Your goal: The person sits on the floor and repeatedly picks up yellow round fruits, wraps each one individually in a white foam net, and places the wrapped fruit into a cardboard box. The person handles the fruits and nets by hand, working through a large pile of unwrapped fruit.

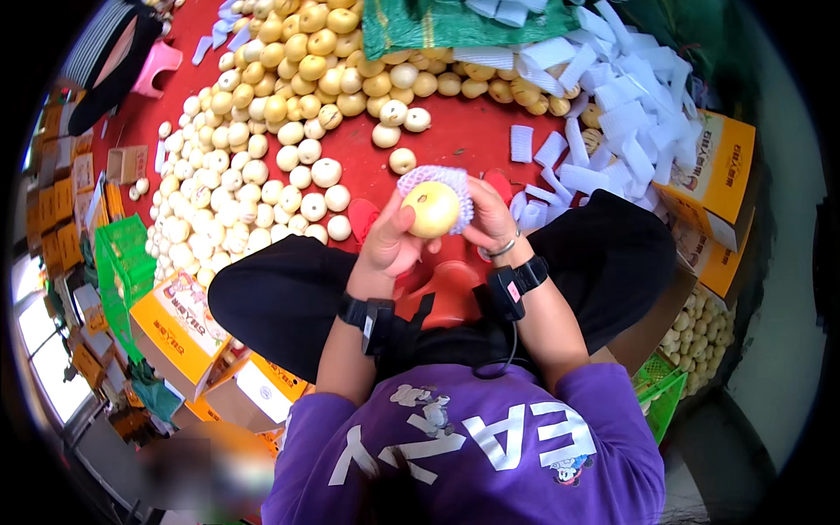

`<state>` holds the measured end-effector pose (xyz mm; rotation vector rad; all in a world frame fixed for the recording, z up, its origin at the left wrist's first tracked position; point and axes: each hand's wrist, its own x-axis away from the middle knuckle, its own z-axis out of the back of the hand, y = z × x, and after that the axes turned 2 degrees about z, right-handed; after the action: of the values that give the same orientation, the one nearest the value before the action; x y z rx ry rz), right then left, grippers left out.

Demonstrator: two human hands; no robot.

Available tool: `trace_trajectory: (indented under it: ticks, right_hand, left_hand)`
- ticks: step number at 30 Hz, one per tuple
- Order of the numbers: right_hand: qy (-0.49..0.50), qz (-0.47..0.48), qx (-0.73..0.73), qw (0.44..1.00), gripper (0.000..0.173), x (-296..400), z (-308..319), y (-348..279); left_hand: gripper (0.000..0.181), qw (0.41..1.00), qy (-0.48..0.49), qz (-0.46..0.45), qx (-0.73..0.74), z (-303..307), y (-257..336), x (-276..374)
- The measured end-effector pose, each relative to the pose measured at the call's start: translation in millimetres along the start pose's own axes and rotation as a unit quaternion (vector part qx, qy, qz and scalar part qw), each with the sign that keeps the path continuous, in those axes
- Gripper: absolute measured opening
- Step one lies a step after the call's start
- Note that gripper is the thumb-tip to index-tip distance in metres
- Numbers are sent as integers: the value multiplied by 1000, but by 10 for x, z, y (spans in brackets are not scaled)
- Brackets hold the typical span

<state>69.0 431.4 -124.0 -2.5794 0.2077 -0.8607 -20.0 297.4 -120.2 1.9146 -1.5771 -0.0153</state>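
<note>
Between my hands, above my lap, is a round pale-yellow fruit (430,209) with a dark spot on its upper side. A lilac-white foam net sleeve (420,174) wraps around the fruit's far and right sides, leaving its near face bare. My left hand (392,237) grips the fruit from the left, thumb on its skin. On the right, my right hand (489,213) holds the foam net at its edge, with some fingertips hidden behind it. Several loose pale fruits (402,160) lie on the red floor covering just beyond my hands.
A large heap of yellow and cream fruits (226,190) spreads ahead and left. White foam net sleeves (620,118) pile up at right, beside a green woven sack (433,26). Orange-and-white cartons (180,328) and a green crate (121,275) flank my left knee; another carton (712,170) stands right.
</note>
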Motion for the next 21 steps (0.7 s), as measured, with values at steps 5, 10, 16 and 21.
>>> trace_trajectory:
  ticks: [5,10,16,21]
  right_hand:
    - [158,257,582,755,17,68,45,-181]
    - [89,410,686,594,45,239,157,-387]
    - [185,273,91,940,60,115,673,-776]
    - [90,269,-151,947,74,8,799,-676]
  left_hand:
    - [54,907,202,-128,-347,-119,-30,-307]
    - [37,900,111,117,-404,-233,90,-855]
    - [29,767,-46,-44,-639,-180,-42,-2598]
    - [27,334,58,-269,-902,138,-75,-3616]
